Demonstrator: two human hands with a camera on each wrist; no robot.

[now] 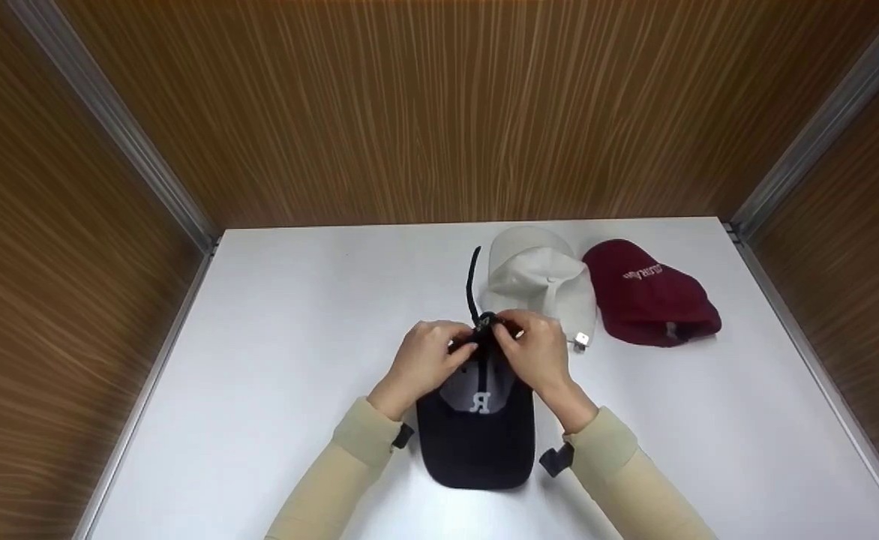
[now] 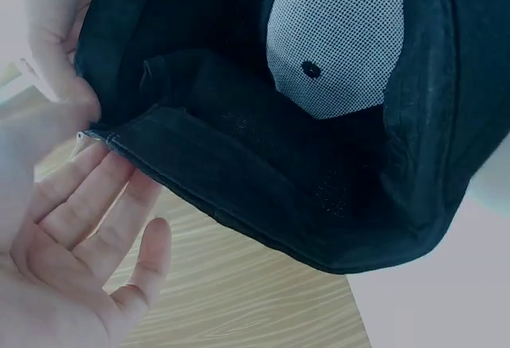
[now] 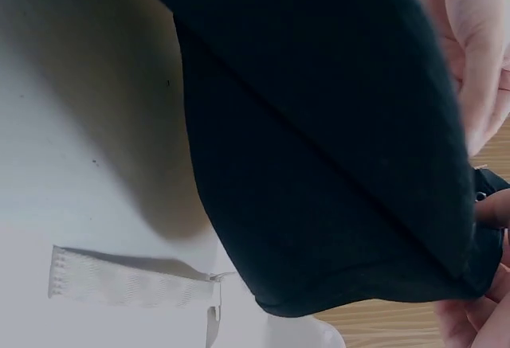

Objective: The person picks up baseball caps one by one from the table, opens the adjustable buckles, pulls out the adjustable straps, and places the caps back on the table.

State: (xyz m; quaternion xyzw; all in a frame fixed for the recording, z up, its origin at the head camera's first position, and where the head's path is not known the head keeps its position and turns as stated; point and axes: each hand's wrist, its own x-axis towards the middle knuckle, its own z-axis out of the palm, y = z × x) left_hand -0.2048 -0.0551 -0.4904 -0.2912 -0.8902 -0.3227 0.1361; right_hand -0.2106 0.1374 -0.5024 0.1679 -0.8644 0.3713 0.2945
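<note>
A black baseball cap (image 1: 477, 450) with a pale letter on its grey front panel lies with its brim toward me. At its far end my left hand (image 1: 426, 358) pinches the cap's back strap, thumb over fingers. Close beside it my right hand (image 1: 538, 354) pinches the same strap near its dark buckle (image 1: 486, 322). The loose strap end (image 1: 472, 281) sticks up beyond the hands. In the left wrist view the cap's opening faces the camera, showing the black inner band (image 2: 215, 165) and a light mesh patch (image 2: 339, 41). Fingers partly hide the buckle.
A white cap (image 1: 541, 274) lies just beyond my right hand, its metal clasp (image 1: 581, 341) at the near edge. Right of it rests a dark red cap (image 1: 646, 296) with white lettering. Wood-patterned panels (image 1: 439, 112) enclose the white table (image 1: 297, 337) at the back and sides.
</note>
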